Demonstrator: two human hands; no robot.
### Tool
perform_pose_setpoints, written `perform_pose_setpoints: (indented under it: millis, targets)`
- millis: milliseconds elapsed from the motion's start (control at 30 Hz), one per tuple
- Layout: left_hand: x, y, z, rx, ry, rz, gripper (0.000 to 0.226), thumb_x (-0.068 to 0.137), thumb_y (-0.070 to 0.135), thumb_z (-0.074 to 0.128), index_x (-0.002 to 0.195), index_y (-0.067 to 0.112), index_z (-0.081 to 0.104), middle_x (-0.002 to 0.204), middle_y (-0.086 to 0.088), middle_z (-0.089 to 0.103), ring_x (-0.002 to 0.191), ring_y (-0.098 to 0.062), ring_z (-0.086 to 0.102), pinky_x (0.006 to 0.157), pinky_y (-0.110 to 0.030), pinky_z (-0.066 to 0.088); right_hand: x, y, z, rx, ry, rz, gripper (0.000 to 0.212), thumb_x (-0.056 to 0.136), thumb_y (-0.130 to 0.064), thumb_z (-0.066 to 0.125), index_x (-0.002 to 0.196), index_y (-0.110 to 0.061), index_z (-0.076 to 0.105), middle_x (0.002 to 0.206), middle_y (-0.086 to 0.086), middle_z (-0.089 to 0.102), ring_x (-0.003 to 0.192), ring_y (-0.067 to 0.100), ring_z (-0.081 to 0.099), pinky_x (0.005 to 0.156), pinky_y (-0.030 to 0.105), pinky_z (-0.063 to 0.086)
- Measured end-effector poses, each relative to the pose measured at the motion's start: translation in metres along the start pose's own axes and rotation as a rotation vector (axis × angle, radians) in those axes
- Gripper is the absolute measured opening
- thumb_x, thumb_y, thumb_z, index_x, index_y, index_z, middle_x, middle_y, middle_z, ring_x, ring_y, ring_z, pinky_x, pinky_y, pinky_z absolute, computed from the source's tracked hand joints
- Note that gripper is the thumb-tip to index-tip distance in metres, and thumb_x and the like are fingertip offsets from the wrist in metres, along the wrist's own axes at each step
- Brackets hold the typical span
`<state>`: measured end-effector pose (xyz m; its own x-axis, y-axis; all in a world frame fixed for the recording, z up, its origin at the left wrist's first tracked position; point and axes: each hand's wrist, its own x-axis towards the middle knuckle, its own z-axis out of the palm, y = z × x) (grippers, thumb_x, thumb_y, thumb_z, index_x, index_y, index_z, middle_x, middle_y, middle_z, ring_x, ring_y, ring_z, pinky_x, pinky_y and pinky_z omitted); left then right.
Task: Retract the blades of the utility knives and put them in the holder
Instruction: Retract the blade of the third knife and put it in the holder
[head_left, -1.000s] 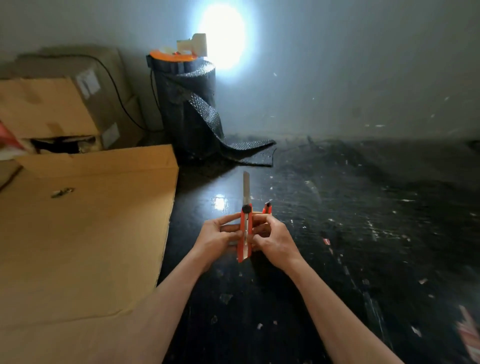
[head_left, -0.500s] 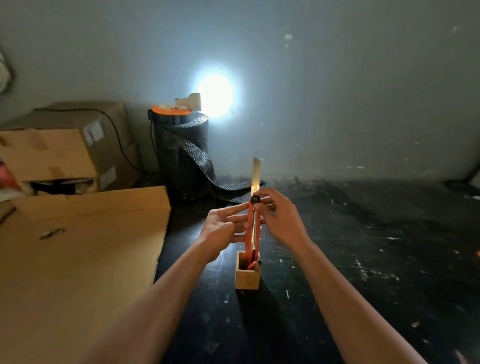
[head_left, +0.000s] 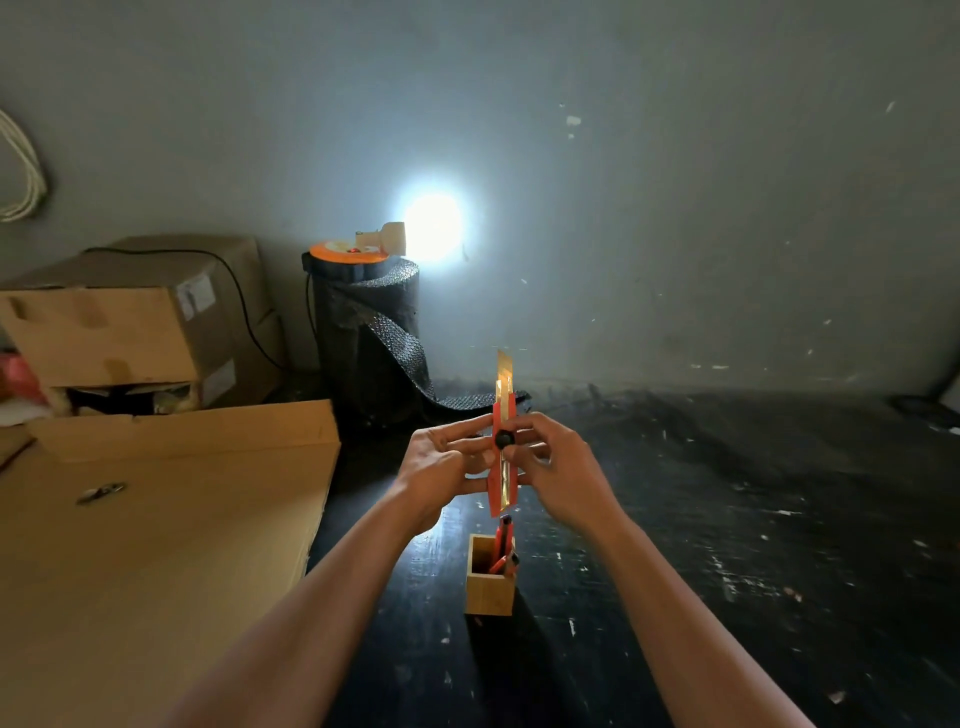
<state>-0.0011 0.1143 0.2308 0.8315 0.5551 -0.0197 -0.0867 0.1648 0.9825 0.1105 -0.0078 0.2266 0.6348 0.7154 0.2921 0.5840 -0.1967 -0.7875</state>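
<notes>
I hold an orange utility knife (head_left: 503, 480) upright in front of me, its blade sticking out of the top end. My left hand (head_left: 441, 470) grips the knife's body from the left. My right hand (head_left: 558, 470) grips it from the right, with the thumb by the black slider knob. Directly below, on the dark floor, stands a small wooden holder (head_left: 485, 590) with other orange utility knives (head_left: 503, 545) standing in it.
A flat cardboard sheet (head_left: 156, 545) covers the floor at left, with cardboard boxes (head_left: 130, 322) behind it. A roll of black bubble wrap (head_left: 366, 338) with a bright lamp (head_left: 431, 226) on top stands against the wall. The dark floor (head_left: 727, 519) stretches to the right.
The view has tilted up, so the holder now shows well below the knife. The knife's blade sticks out less than before. Both hands stay on the knife.
</notes>
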Motion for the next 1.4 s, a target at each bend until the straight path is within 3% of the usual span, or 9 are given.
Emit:
perform_pose_setpoints:
  millis: [100, 233, 367, 467, 667, 800, 1000, 1233, 1400]
  targets:
    - [0.004, 0.004, -0.001, -0.005, 0.006, -0.011, 0.047, 0.089, -0.019, 0.061, 0.121, 0.012, 0.072, 0.104, -0.011, 0.080, 0.091, -0.027, 0.079, 0.065, -0.037, 0.064, -0.004, 0.002, 0.000, 0.014, -0.020, 0.019, 0.022, 0.098, -0.022, 0.065, 0.119, -0.028, 0.065, 0.116, -0.004, 0.072, 0.103, 0.018, 0.070, 0.085, 0.040, 0.063]
    - [0.007, 0.008, 0.001, 0.011, -0.008, -0.030, 0.048, 0.089, -0.018, 0.060, 0.127, 0.009, 0.070, 0.109, -0.014, 0.079, 0.097, -0.031, 0.078, 0.079, -0.048, 0.064, -0.009, 0.005, -0.004, 0.029, -0.029, 0.019, 0.019, 0.097, -0.023, 0.066, 0.114, -0.031, 0.064, 0.115, -0.009, 0.070, 0.102, 0.017, 0.070, 0.083, 0.033, 0.063]
    - [0.008, 0.012, 0.005, 0.000, 0.028, -0.019, 0.043, 0.089, -0.016, 0.063, 0.122, 0.011, 0.072, 0.104, -0.012, 0.080, 0.090, -0.025, 0.080, 0.065, -0.036, 0.064, -0.014, 0.010, -0.007, 0.015, -0.088, 0.012, 0.021, 0.095, -0.019, 0.069, 0.114, -0.028, 0.066, 0.113, -0.010, 0.070, 0.098, 0.014, 0.069, 0.076, 0.027, 0.063]
    - [0.011, 0.014, 0.009, 0.041, 0.043, -0.003, 0.043, 0.089, -0.015, 0.065, 0.123, 0.009, 0.072, 0.104, -0.011, 0.081, 0.090, -0.026, 0.080, 0.065, -0.036, 0.064, -0.016, 0.013, -0.007, -0.003, -0.088, 0.011, 0.021, 0.095, -0.018, 0.068, 0.111, -0.031, 0.065, 0.109, -0.013, 0.068, 0.099, 0.013, 0.068, 0.072, 0.021, 0.062]
    - [0.016, 0.019, 0.018, 0.083, 0.071, 0.078, 0.046, 0.091, -0.016, 0.061, 0.129, 0.008, 0.068, 0.105, -0.012, 0.080, 0.088, -0.028, 0.080, 0.065, -0.034, 0.065, -0.016, 0.010, -0.007, -0.018, -0.006, 0.011, 0.031, 0.099, -0.021, 0.063, 0.127, -0.033, 0.060, 0.123, -0.007, 0.068, 0.107, 0.013, 0.066, 0.086, 0.026, 0.056]
    - [0.015, 0.024, 0.022, 0.102, 0.059, 0.102, 0.045, 0.092, -0.016, 0.062, 0.129, 0.008, 0.068, 0.094, -0.004, 0.082, 0.081, -0.024, 0.080, 0.061, -0.030, 0.064, -0.016, 0.005, -0.011, 0.010, 0.058, -0.001, 0.017, 0.095, -0.026, 0.067, 0.110, -0.032, 0.060, 0.109, -0.015, 0.062, 0.090, 0.002, 0.057, 0.069, 0.005, 0.042]
    - [0.016, 0.025, 0.026, 0.122, 0.067, 0.126, 0.044, 0.093, -0.016, 0.060, 0.129, 0.007, 0.068, 0.091, 0.001, 0.082, 0.080, -0.021, 0.081, 0.058, -0.027, 0.062, -0.017, 0.003, -0.011, 0.043, 0.065, -0.032, 0.034, 0.094, -0.027, 0.070, 0.116, -0.044, 0.049, 0.108, -0.024, 0.056, 0.088, -0.001, 0.057, 0.068, 0.005, 0.040]
    - [0.020, 0.025, 0.027, 0.130, 0.068, 0.131, 0.046, 0.092, -0.016, 0.061, 0.130, 0.009, 0.068, 0.091, 0.002, 0.082, 0.084, -0.021, 0.080, 0.062, -0.030, 0.064, -0.013, 0.004, -0.013, 0.054, 0.090, -0.024, 0.019, 0.092, -0.030, 0.072, 0.101, -0.034, 0.056, 0.095, -0.025, 0.060, 0.079, -0.011, 0.058, 0.070, 0.008, 0.041]
    - [0.023, 0.024, 0.025, 0.131, 0.069, 0.135, 0.047, 0.092, -0.017, 0.060, 0.130, 0.009, 0.068, 0.106, -0.010, 0.080, 0.091, -0.029, 0.079, 0.075, -0.042, 0.066, -0.011, 0.007, -0.013, 0.053, 0.089, -0.039, 0.032, 0.093, -0.032, 0.070, 0.121, -0.039, 0.055, 0.109, -0.024, 0.061, 0.086, -0.004, 0.060, 0.082, 0.021, 0.050]
